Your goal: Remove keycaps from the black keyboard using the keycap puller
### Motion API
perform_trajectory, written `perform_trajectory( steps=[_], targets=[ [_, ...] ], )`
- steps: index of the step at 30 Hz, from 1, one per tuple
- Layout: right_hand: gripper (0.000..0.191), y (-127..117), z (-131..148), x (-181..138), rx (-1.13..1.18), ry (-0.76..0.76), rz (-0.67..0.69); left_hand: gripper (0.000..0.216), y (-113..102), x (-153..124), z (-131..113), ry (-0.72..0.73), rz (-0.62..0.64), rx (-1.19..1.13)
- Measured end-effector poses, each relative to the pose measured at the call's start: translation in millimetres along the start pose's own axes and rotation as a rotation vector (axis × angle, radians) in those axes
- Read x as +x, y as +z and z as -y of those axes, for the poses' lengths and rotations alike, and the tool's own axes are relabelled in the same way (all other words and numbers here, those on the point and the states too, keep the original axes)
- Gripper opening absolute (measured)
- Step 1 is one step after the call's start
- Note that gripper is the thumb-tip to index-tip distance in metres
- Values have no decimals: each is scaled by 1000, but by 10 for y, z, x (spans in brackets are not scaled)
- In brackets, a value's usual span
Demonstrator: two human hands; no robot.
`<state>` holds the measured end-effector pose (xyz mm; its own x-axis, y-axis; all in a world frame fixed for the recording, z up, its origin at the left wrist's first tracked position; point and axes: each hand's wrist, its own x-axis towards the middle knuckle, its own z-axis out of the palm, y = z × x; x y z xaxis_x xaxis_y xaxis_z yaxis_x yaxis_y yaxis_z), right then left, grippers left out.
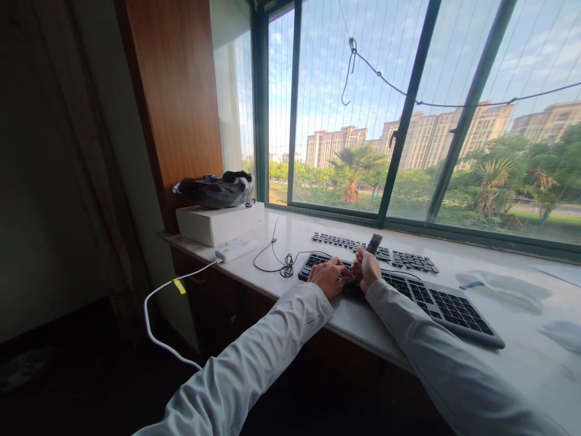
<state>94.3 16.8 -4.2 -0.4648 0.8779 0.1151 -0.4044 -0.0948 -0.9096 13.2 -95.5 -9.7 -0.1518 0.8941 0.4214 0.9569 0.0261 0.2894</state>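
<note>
A black keyboard (458, 309) lies along the front of the white sill, with dark switches and frame showing. My left hand (327, 278) rests on its left half, fingers bent and pressed together against the key area; whatever small thing may be under the fingertips is hidden. Right beside it, my right hand (367, 270) is closed in a fist around a small brush (374, 243), whose dark bristles point up. The lower end of the brush is hidden by the fist, close to the keys. Loose keycaps (414, 261) stand in rows behind the keyboard.
A white box (220, 224) with a dark plastic-wrapped bundle (215, 191) on it stands at left. Nearby are a white power strip (236, 249) and a coiled black cable (287, 266). Clear plastic bags (511, 289) lie at right. Windows (345, 121) rise behind.
</note>
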Motion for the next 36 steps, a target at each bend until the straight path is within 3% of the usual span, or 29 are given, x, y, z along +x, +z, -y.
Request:
perform_trajectory(
  steps=[7,18,36],
  targets=[
    [50,62,107,-132,101,87,29,29,9,-3,26,18,-1,6],
    [51,-52,224,-142,273,238,167,32,21,-4,-9,-10,4,48],
    [47,-17,126,-76,119,165,84,30,-6,-4,-12,-1,23,62]
  ],
)
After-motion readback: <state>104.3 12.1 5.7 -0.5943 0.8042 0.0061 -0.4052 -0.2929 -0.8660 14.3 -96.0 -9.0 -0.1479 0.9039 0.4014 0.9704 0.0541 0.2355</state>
